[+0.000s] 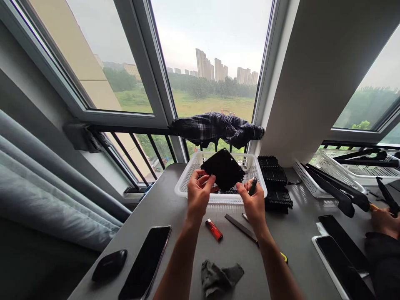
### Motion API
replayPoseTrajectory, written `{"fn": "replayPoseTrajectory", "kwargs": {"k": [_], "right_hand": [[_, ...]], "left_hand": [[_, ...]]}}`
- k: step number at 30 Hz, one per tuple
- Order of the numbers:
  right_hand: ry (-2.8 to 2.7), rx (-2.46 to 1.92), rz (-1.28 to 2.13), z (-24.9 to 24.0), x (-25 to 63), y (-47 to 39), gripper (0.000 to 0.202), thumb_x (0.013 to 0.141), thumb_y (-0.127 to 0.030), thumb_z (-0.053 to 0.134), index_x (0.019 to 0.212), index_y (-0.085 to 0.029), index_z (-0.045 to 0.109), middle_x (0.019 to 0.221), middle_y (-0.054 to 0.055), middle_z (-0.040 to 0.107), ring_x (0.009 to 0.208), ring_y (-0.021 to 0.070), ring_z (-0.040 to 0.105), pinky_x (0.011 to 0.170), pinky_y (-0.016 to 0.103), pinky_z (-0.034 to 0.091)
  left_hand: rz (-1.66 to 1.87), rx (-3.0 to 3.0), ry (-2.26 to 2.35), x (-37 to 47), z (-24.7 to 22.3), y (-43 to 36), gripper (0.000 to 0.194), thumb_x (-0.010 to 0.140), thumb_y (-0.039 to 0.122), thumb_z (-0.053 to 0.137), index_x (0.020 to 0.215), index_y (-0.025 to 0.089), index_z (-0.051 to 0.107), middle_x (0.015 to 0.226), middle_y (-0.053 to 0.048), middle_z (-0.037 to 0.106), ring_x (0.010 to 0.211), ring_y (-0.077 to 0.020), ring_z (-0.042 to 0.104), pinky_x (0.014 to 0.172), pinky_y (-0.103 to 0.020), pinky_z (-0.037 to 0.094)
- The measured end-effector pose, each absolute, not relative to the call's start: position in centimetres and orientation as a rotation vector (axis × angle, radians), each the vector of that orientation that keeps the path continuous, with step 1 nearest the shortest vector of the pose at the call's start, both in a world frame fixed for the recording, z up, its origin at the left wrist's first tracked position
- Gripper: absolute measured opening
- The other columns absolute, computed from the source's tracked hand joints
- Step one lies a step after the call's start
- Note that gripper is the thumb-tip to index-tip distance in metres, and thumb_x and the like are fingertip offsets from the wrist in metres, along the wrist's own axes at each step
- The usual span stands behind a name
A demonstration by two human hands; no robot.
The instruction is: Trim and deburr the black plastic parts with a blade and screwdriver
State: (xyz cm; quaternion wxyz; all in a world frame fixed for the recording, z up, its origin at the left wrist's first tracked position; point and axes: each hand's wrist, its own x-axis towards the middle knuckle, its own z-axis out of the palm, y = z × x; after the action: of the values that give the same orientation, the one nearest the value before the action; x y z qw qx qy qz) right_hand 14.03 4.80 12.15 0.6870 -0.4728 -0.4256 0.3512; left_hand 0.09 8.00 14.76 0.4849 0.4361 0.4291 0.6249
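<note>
My left hand (201, 187) grips a thin black square plate (223, 168) with notched edges by its left corner, thumb in front. The plate is tilted up over a white plastic basket (184, 183). With its thumb by the plate's lower right corner, my right hand (252, 200) is wrapped round a small dark-handled tool (253, 187); its working end cannot be made out. More black parts lie inside the basket, mostly hidden by the plate and my hands. On the table below are a red lighter (214, 230), a flat file (240, 227) and a grey cloth (221, 278).
Stacked black plastic parts (275, 183) stand right of the basket. Farther right are another white basket (315, 189) with long black pieces, phones (340, 266) and another person's hand (386, 221). A phone (146, 262) and a black case (110, 265) lie at left.
</note>
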Motion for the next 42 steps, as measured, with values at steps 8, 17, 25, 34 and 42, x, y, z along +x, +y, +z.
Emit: {"fn": "replayPoseTrajectory", "kwargs": {"k": [8, 17, 25, 34, 42], "right_hand": [[-1.014, -1.025, 0.857, 12.5, 13.7, 4.4, 0.044, 0.067, -0.038, 0.082, 0.077, -0.023, 0.042, 0.08, -0.002, 0.052, 0.072, 0.0139, 0.053, 0.053, 0.024, 0.048], [-0.861, -1.012, 0.888, 12.0, 14.6, 5.1, 0.04, 0.066, -0.035, 0.082, 0.087, -0.021, 0.051, 0.094, 0.0, 0.056, 0.067, 0.0118, 0.061, 0.048, 0.024, 0.057], [-0.785, -0.892, 1.126, 12.3, 15.5, 5.2, 0.05, 0.06, -0.033, 0.085, 0.082, -0.024, 0.041, 0.076, -0.006, 0.051, 0.068, 0.0157, 0.064, 0.048, 0.025, 0.053], [-0.823, -0.966, 0.873, 12.0, 16.9, 5.6, 0.046, 0.065, -0.033, 0.081, 0.077, -0.023, 0.038, 0.075, -0.007, 0.058, 0.051, 0.0072, 0.053, 0.053, 0.024, 0.047], [-0.827, -0.938, 0.982, 11.8, 17.0, 5.6, 0.047, 0.062, -0.034, 0.083, 0.082, -0.023, 0.042, 0.076, -0.004, 0.064, 0.06, 0.0157, 0.066, 0.057, 0.031, 0.053]], "left_hand": [[1.533, 0.827, 0.861, 0.6, 14.9, 7.7, 0.067, 0.062, 0.021, 0.078, 0.11, 0.027, 0.031, 0.101, 0.001, 0.063, 0.085, -0.0163, 0.068, 0.078, -0.04, 0.06], [1.363, 0.874, 0.739, 0.5, 14.9, 7.7, 0.059, 0.058, 0.015, 0.079, 0.109, 0.02, 0.051, 0.102, -0.003, 0.07, 0.093, -0.0227, 0.069, 0.084, -0.042, 0.06], [1.292, 0.843, 0.689, 0.0, 14.9, 7.8, 0.055, 0.06, 0.014, 0.078, 0.11, 0.019, 0.056, 0.097, -0.003, 0.071, 0.088, -0.0192, 0.07, 0.084, -0.037, 0.06], [1.243, 1.02, 0.866, -1.3, 14.4, 8.6, 0.052, 0.063, 0.038, 0.082, 0.106, 0.013, 0.068, 0.092, -0.01, 0.075, 0.08, -0.0243, 0.071, 0.067, -0.033, 0.059], [1.282, 1.091, 1.004, -2.0, 13.9, 9.0, 0.055, 0.062, 0.041, 0.082, 0.107, 0.011, 0.07, 0.081, -0.008, 0.075, 0.069, -0.0191, 0.068, 0.058, -0.025, 0.052]]}}
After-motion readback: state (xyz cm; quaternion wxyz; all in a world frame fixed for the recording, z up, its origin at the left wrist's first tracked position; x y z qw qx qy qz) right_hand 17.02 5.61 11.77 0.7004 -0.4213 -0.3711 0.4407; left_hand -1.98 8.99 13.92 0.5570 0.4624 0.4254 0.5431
